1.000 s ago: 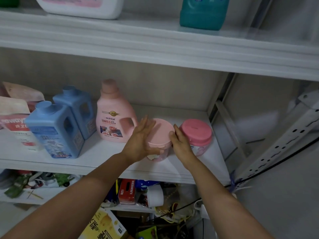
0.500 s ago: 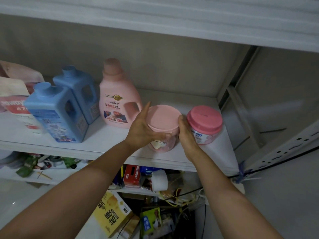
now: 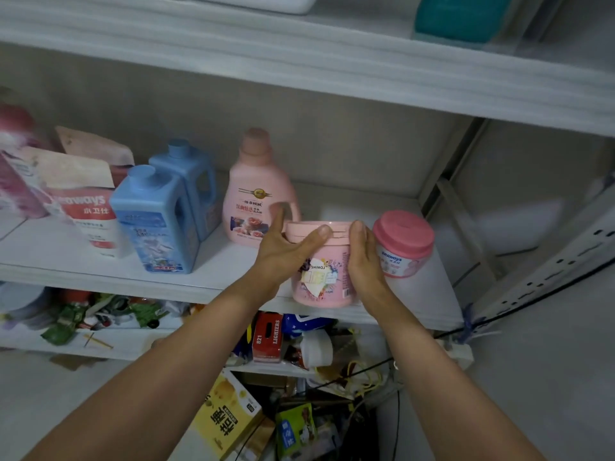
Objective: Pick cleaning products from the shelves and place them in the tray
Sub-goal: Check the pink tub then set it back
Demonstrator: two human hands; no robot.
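Observer: Location first. Pink tub (image 3: 321,271) is at the front lip of the middle shelf (image 3: 213,277), forward and right of the pink bottle (image 3: 256,194), just beside a pink-lidded jar (image 3: 402,244). Cannot tell whether its base bears on the board or has cleared it.

Checker: Hands?

Observer: Left hand (image 3: 283,254) wraps the left wall, with the thumb (image 3: 316,236) lying across the front just under the lid and the other fingers going round the back. Right hand (image 3: 364,264) cups the opposite wall, in the gap beside the jar. Its thumb is up by the rim; the remaining fingers are hidden behind.

Checker: Why two hands for one tub?

Observer: Judgement only: the body is wide, round and smooth. One palm likely cannot span it, so pressure from both sides does the holding. A grip high near the lid should keep it upright.

Checker: Risk?

Observer: The back of the right hand touches or nearly touches the jar. Drawing the tub out could nudge the jar toward the shelf edge. Tray not in view, so the whole carry lies ahead.
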